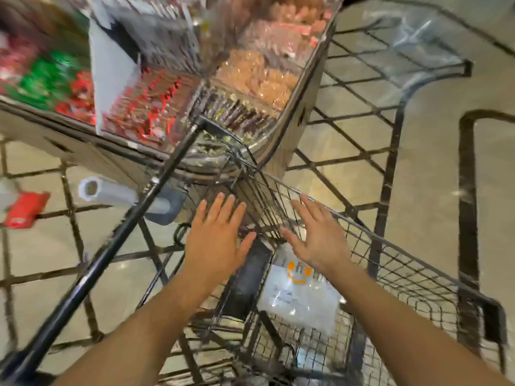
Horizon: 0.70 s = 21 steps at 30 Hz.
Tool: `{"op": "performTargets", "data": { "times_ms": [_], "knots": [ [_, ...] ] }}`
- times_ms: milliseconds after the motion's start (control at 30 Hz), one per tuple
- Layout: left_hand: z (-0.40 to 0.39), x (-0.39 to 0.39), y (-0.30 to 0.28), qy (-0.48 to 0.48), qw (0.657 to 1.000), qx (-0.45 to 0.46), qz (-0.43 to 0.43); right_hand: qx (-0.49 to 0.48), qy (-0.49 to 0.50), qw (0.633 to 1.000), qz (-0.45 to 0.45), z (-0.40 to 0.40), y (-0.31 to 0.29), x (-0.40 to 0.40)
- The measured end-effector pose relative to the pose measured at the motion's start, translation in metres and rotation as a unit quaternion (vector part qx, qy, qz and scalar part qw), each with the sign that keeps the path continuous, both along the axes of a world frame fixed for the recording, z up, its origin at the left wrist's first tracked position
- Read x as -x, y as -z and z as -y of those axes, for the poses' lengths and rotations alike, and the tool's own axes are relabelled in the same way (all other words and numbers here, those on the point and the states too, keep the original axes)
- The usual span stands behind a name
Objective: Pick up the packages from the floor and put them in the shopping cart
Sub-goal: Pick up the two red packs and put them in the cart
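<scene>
A wire shopping cart (395, 268) fills the lower middle, seen from above. Inside its basket lies a clear white plastic package (301, 296) with an orange smile logo, beside a dark flat package (245, 282). My left hand (220, 235) hovers over the cart with its fingers spread and straight, holding nothing. Just right of it, my right hand (317, 235) is also spread flat above the white package, empty. On the floor at the left lie a red package (26, 208) and a white roll-shaped package (111, 192), both blurred.
A display stand (289, 129) with trays of wrapped sweets and snacks stands directly ahead of the cart. The cart's black handle bar (117, 240) runs diagonally at left. Tiled floor (434, 176) with dark lines stretches to the right.
</scene>
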<state>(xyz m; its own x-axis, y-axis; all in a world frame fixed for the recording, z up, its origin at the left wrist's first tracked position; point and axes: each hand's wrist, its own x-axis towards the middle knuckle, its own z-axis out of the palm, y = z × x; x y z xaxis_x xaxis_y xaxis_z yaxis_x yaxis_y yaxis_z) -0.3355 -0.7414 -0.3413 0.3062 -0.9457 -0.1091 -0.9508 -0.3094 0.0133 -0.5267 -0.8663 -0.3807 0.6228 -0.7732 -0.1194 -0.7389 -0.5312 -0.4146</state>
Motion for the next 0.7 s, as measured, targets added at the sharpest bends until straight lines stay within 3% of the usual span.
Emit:
{"op": "performTargets", "data": {
  "times_ms": [300,533,700],
  "knots": [
    [-0.160,-0.153,-0.170,-0.187,0.964,0.178,0.059,0.172,-0.143,0.975,0.005,-0.048,-0.201,-0.152],
    [-0.336,-0.245,-0.244,-0.292,0.920,0.241,0.101,0.193,-0.229,0.942,0.149,-0.218,-0.298,-0.307],
    [-0.480,-0.302,-0.279,-0.376,0.888,0.227,0.134,0.193,-0.318,0.904,0.209,-0.363,-0.344,-0.408]
  ]
}}
